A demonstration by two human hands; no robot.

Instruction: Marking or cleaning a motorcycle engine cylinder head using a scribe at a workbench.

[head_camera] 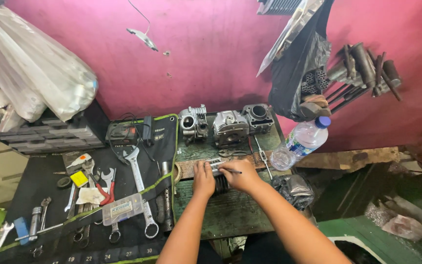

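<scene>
Pink wall behind worn green desk (pixel 230 215). Small ribbed grey metal part (pixel 216 166) at desk centre: left hand (pixel 203 179) clamped on it, right hand (pixel 240 175) pinching thin dark tool (pixel 233 171). Part likely stiff, heavy, greasy; hold by sides. Three grey engine castings (pixel 228 124) far.

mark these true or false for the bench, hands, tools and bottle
1. Both hands rest on a small ribbed metal part. True.
2. The right hand holds a thin tool. True.
3. The bottle stands upright. False: it leans tilted at the bench's right end.
4. Three engine parts sit at the bench's back. True.
5. The wrenches lie right of the hands. False: they lie on the black mat, beyond the left hand.
</scene>
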